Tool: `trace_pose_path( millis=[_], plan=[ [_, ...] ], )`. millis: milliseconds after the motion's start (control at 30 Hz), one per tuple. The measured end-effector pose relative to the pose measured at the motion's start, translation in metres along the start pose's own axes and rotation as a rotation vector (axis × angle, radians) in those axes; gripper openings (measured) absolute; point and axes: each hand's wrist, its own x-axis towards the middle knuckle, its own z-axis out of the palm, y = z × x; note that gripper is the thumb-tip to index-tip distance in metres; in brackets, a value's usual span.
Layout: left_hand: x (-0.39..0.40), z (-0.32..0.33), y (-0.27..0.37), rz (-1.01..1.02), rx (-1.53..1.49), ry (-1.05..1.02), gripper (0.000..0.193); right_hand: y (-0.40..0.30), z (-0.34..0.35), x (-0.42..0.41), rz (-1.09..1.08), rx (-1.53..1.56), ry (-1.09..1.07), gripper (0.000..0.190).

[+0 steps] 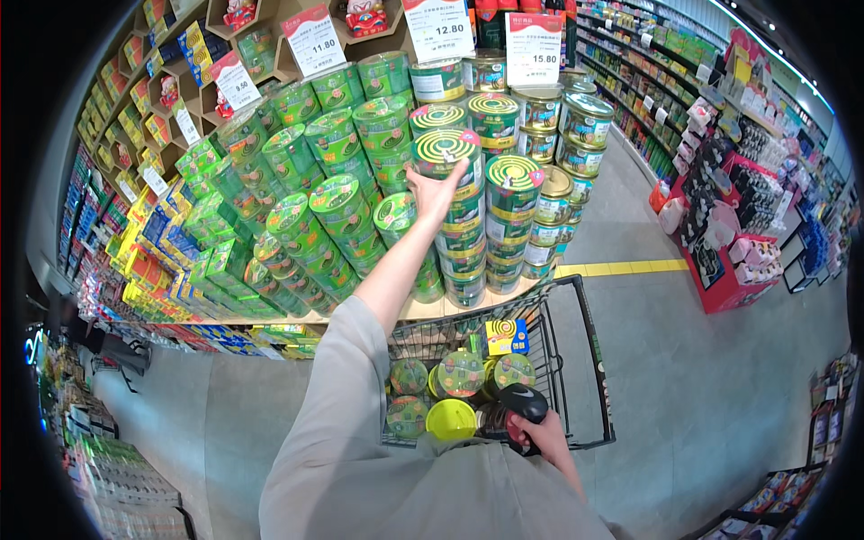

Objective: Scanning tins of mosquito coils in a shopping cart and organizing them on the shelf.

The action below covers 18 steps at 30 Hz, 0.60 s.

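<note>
My left hand point(435, 192) reaches over the display and grips a green tin of mosquito coils point(447, 147), thumb and fingers spread around its side. The tin is at the top of a stack; whether it is lifted off the one below I cannot tell. Close on its right is another column topped by a matching tin point(514, 173) with a yellow spiral lid. Low in view, my right hand point(545, 435) is closed around the handle of a black-and-red handheld barcode scanner point(523, 403), above the wire shopping cart point(567, 351).
Green plastic-wrapped tubs point(337, 196) fill the display's middle, with gold-lidded tins point(553, 182) at its right end. In the cart lie several round tubs point(461, 373), a yellow-lidded container point(451, 420) and a yellow-and-blue box point(506, 336). A red display stand point(729, 277) stands across the aisle.
</note>
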Motion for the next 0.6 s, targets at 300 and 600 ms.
trace_pose_path(
  millis=[300,600],
  plan=[
    [-0.032,0.014,-0.015,0.250,0.149,0.137,0.142,-0.004,-0.002,-0.003,0.049,0.004,-0.025,0.022],
    [-0.034,0.015,-0.017,0.301,0.112,0.162,0.138,0.010,-0.014,-0.003,0.018,0.008,0.041,0.028]
  ],
)
